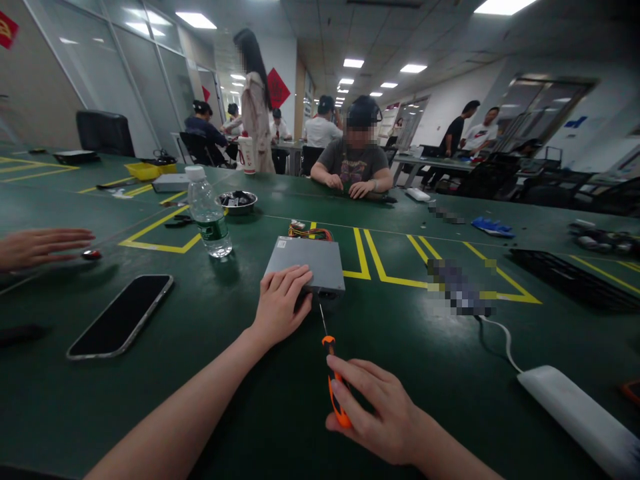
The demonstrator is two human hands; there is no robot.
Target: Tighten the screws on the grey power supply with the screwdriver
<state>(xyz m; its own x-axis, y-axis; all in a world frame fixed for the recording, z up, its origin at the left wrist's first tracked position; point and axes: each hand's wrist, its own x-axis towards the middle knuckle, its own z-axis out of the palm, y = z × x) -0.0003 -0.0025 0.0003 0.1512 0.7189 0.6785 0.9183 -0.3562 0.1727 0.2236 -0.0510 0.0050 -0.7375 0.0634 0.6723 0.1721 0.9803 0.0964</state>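
Observation:
A grey metal computer power supply (317, 257) lies flat on the green table in front of me, its bundle of coloured cables (313, 231) at the far side. My left hand (280, 300) holds it at the near left corner, fingers across the top and thumb against the near face. An orange and black screwdriver (329, 343) is gripped in my right hand (380, 410). Its thin shaft slants up toward the near face of the power supply, beside the socket; whether the tip sits on a screw is too small to tell.
A phone (123, 317) lies at left, near a co-worker's hand (43, 248). A water bottle (210, 217) and a metal bowl of small parts (238, 202) stand behind it. At right are a white power strip (575, 413) and a black panel (575, 280). A person (353, 163) sits opposite.

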